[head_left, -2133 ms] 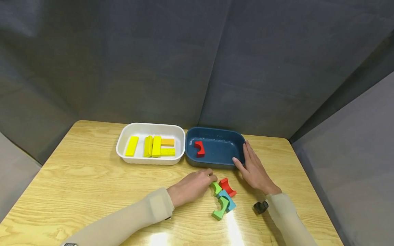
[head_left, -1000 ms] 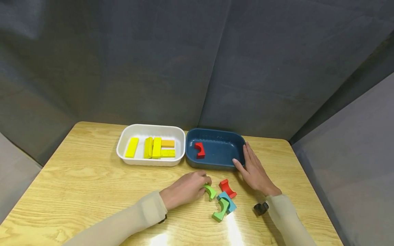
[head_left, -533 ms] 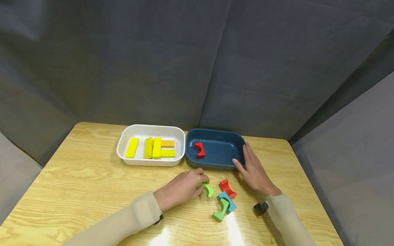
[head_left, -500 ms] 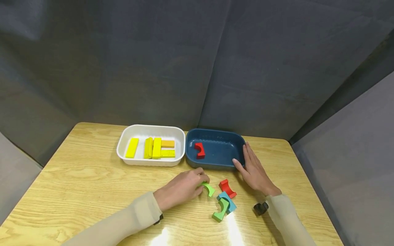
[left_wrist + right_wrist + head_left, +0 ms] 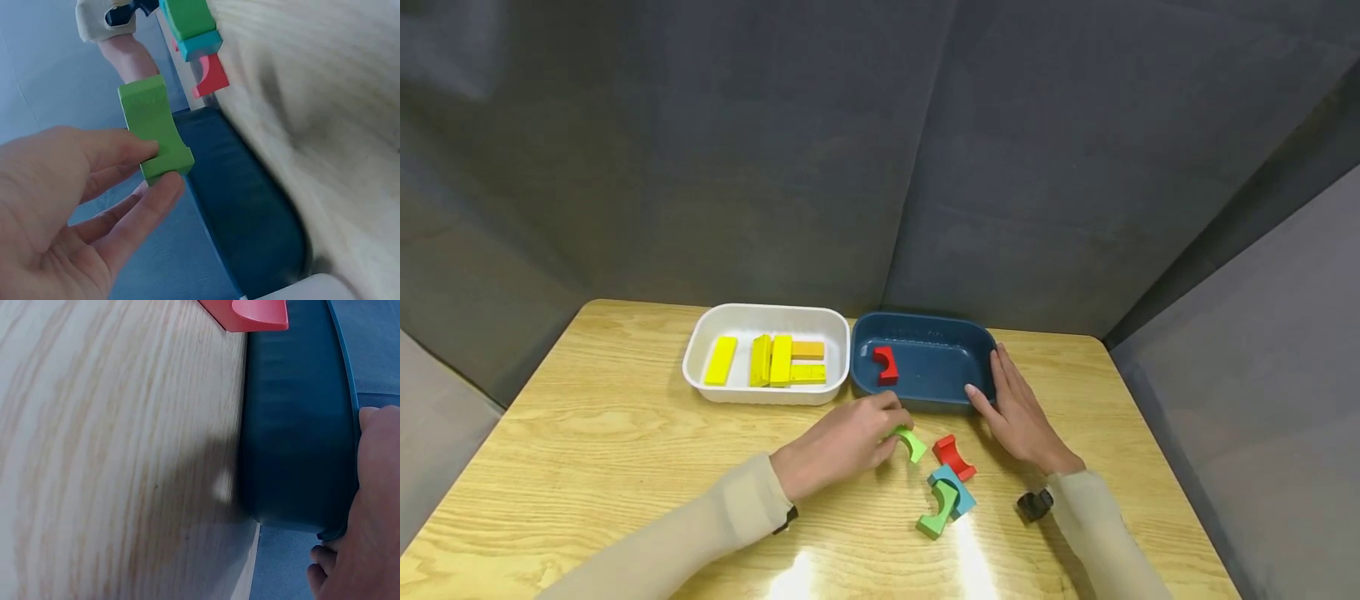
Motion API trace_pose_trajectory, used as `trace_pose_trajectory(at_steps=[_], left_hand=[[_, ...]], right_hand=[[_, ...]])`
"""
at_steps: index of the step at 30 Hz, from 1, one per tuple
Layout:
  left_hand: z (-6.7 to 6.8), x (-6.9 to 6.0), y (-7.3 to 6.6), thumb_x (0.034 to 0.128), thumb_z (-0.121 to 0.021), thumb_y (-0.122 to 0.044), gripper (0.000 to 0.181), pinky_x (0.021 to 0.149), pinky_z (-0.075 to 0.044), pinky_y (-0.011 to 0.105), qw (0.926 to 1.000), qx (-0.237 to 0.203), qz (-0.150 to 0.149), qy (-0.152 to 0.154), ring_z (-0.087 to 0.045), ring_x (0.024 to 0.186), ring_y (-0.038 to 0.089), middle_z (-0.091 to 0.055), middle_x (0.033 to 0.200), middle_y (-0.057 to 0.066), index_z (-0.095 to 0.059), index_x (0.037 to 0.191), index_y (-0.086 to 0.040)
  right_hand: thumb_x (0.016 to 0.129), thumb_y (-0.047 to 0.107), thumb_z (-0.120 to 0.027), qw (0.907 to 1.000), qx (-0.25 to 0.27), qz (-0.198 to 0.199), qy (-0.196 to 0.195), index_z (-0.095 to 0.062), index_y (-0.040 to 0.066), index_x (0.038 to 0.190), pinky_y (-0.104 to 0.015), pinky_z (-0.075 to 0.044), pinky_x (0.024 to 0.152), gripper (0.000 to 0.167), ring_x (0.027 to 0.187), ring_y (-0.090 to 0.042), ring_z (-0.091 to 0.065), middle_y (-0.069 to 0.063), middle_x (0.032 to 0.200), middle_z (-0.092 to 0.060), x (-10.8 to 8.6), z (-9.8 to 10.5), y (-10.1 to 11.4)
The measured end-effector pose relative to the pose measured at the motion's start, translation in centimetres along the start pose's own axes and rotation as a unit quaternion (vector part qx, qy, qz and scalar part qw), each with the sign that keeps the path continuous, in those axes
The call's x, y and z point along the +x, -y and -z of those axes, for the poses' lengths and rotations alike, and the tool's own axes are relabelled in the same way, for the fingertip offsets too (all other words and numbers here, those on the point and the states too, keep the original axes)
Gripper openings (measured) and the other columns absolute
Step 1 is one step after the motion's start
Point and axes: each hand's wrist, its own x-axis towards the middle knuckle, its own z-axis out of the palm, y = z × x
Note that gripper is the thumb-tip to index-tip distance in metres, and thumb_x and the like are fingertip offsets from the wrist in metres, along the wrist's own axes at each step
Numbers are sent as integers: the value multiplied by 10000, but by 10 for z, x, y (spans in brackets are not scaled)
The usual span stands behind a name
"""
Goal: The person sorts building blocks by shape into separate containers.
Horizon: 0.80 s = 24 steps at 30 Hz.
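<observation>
Nothing can be read here — no lettering, no numbers.

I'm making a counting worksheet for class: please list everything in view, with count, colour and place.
White tray: one, white, back left of table
Navy tray: one, dark blue, beside white tray
Yellow bars: four visible, yellow, in white tray
Orange bar: one, orange, in white tray
Red arch: one, red, in navy tray
Second red arch: one, red, on table
Blue arch: one, light blue, on table
Green arch: one, green, on table
Held arch: one, green, in left hand
Table: one, wood-coloured, under trays
Curtain: count unclear, grey, behind table
Wrist devices: two, black, at wrists
Sleeves: two, beige, on arms
Left hand: one, bare, holding that arch
Right hand: one, bare, against navy tray
</observation>
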Motion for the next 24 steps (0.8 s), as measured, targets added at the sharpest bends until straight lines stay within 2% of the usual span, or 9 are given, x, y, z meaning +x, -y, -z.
trace_pose_trajectory(at_steps=[11, 18, 24], left_hand=[[16, 20, 5, 989, -786, -120, 244, 816, -600, 168, 9980, 144, -241, -567, -699, 930, 147, -708, 1151, 55, -791, 1232, -101], [17, 34, 7, 990, -790, -149, 241, 846, -613, 199, 9970, 143, -38, -756, -679, 950, 151, -690, 1166, 63, -774, 1225, -94], [12, 49, 14, 988, -772, -113, 217, 818, -613, 214, 9956, 88, 214, -914, -683, 896, 169, -688, 1143, 78, -763, 1201, -72]], right_hand=[[1126, 561, -422, 10000, -55, -46, 19, -33, 8, 1714, -686, -136, 1289, 895, 1644, -447, -72, -155, 1803, 57, 0, 0, 1], [1126, 567, -419, 10000, -65, -62, 18, -38, 8, 1714, -682, -136, 1292, 896, 1653, -417, -44, -175, 1801, 36, 1, -1, 0], [1125, 565, -422, 10000, -65, -53, 23, -47, 1, 1713, -686, -141, 1289, 897, 1646, -440, -69, -173, 1802, 37, 1, -1, 0]])
